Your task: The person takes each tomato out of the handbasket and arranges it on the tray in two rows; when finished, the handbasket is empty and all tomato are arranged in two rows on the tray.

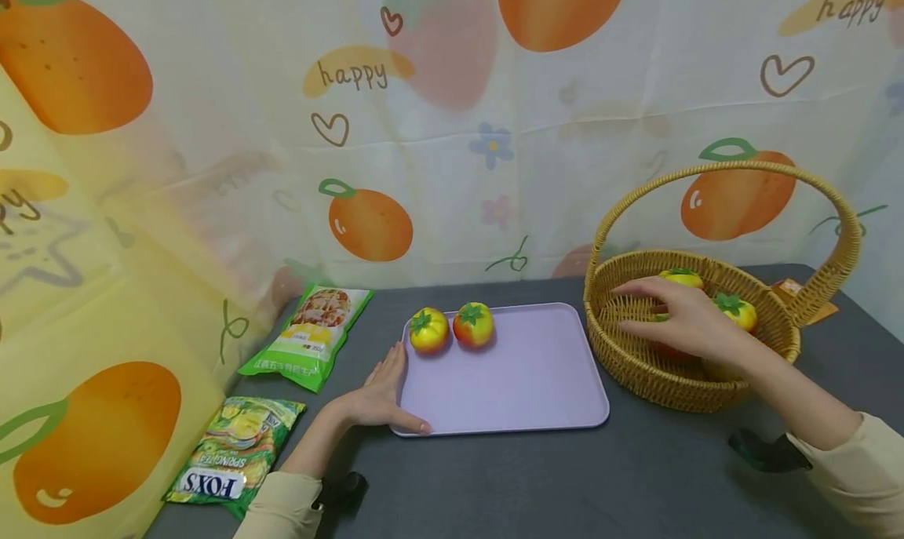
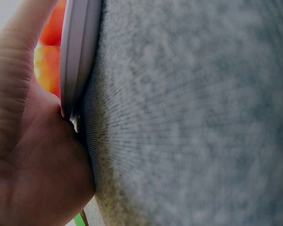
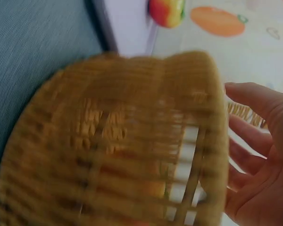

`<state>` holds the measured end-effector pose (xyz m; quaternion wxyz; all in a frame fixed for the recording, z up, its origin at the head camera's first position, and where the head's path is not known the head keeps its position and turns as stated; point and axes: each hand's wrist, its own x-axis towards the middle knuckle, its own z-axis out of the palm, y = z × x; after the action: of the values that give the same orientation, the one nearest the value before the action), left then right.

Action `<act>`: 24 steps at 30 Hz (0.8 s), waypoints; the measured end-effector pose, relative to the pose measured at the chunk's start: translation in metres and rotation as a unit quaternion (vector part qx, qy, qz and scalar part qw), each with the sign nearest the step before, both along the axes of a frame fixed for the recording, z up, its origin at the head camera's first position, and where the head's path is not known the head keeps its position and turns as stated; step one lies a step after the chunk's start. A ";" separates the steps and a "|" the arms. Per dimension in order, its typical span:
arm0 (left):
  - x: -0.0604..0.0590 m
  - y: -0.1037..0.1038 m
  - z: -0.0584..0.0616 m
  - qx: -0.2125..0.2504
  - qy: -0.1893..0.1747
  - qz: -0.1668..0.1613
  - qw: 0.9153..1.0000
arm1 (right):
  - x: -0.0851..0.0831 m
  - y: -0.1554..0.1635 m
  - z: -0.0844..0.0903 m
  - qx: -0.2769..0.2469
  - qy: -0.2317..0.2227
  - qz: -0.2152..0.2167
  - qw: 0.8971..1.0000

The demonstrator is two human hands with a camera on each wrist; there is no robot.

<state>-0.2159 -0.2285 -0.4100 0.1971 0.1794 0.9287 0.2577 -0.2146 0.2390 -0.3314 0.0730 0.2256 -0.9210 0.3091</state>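
Your left hand [image 1: 381, 398] is lying flat with fingers straight against the lavender tray [image 1: 523, 382], at the tray's 8 o'clock corner. It is holding nothing; in the left wrist view the palm [image 2: 33, 165] is pressing on the tray's rim [image 2: 78, 56], seemingly to keep it from sliding on the grey table [image 1: 565, 484].

Your right hand [image 1: 678, 319] is reaching into the wicker basket [image 1: 636, 366], sitting at the tray's 3 o'clock, just beside it. The fingers are spread and relaxed, hovering over the toy fruits inside. No grip is showing; in the right wrist view the fingers [image 3: 254, 136] are open, above the basket wall [image 3: 132, 141].

Fruits in the basket: one yellow piece [image 1: 681, 277] at the hand's 12 o'clock, another [image 1: 738, 310] at its 3 o'clock, something red [image 1: 671, 351] partly hidden under the palm.

On the tray, two fruits are sitting side by side at the 11 o'clock corner, a yellow-red one [image 1: 428, 329] and a redder one [image 1: 473, 325], nearly touching.

Two snack bags are lying off to the tray's 9 o'clock: a green packet [image 1: 311, 335] and a FOX'S bag [image 1: 236, 453].
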 end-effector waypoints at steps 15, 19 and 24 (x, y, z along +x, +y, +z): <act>-0.002 0.000 -0.002 -0.011 -0.006 0.006 1.000 | -0.003 0.041 -0.012 0.067 -0.058 -0.037 0.995; -0.003 0.000 -0.003 -0.012 -0.004 0.005 1.000 | -0.005 0.042 -0.016 0.081 -0.044 -0.028 0.995; -0.002 -0.001 -0.002 -0.012 -0.007 0.004 1.000 | -0.008 0.043 -0.019 0.090 -0.035 -0.017 0.995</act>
<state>-0.2183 -0.2290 -0.4122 0.2050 0.1719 0.9309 0.2489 -0.2230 0.2817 -0.3508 0.0258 0.2046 -0.9507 0.2317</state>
